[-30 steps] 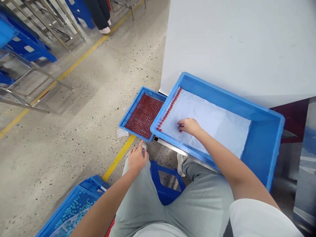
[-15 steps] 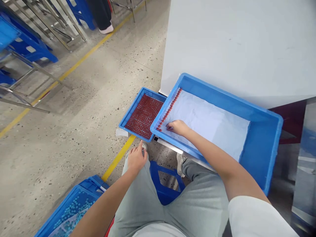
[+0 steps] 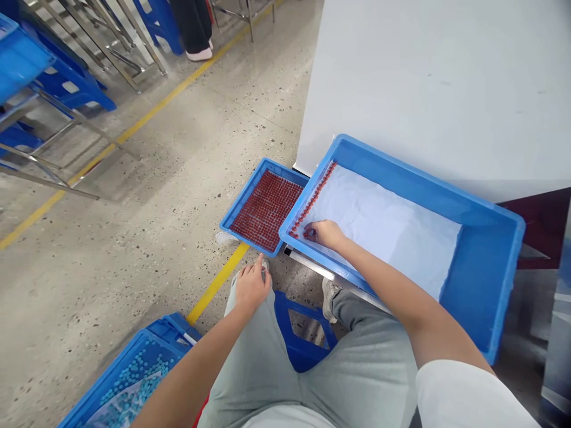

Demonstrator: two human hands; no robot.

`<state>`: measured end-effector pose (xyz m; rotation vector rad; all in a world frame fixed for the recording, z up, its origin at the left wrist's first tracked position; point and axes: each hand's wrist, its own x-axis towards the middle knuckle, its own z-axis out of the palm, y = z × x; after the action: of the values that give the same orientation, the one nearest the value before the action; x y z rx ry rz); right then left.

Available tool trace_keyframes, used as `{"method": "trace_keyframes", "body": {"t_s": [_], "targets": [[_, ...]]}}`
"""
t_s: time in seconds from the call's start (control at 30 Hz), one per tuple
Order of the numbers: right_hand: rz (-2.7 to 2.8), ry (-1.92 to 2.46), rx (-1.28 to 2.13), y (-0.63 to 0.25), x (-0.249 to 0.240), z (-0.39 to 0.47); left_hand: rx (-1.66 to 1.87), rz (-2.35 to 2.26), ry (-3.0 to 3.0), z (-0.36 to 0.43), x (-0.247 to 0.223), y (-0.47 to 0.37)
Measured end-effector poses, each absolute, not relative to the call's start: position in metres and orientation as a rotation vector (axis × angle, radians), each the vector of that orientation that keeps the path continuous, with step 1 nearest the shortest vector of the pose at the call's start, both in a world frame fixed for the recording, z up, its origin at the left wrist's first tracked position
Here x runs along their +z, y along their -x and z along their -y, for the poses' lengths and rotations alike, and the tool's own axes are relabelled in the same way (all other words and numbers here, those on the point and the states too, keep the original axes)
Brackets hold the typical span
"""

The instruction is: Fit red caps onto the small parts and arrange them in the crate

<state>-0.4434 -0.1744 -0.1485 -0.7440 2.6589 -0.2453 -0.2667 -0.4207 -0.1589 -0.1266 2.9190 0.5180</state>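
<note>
My right hand (image 3: pixel 325 233) reaches into the large blue tray (image 3: pixel 428 172), its fingers pinched at a small red round piece (image 3: pixel 306 234) on the white sheet (image 3: pixel 383 220). Left of those fingertips, a row of similar red pieces (image 3: pixel 316 195) runs along the tray's short side, with a few more at its near end. My left hand (image 3: pixel 252 284) lies over my knee, holding nothing, index finger stretched toward the near edge of the smaller blue tray (image 3: pixel 239 199). That tray contains many red pieces (image 3: pixel 267 209) in close rows.
The large tray rests on a white table (image 3: pixel 428 77). At lower left, a blue crate (image 3: pixel 111 362) holds light-blue pieces and a clear bag. A blue stool (image 3: pixel 303 351) shows between my legs. Metal-legged stools and another person's leg (image 3: pixel 191 27) are at upper left.
The view has shifted slightly, moving everything a little to the right. My right fingertips have come down onto the sheet, and a red piece now shows at them. My left hand stays over the knee.
</note>
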Motion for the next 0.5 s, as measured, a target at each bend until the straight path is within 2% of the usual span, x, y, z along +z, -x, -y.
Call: {"method": "trace_keyframes", "body": {"t_s": [0.5], "targets": [[-2.691,0.649,-0.333,0.444,-0.1562,0.1804,0.488,-2.934,0.118,0.4222,-0.1592,0.2658]]}}
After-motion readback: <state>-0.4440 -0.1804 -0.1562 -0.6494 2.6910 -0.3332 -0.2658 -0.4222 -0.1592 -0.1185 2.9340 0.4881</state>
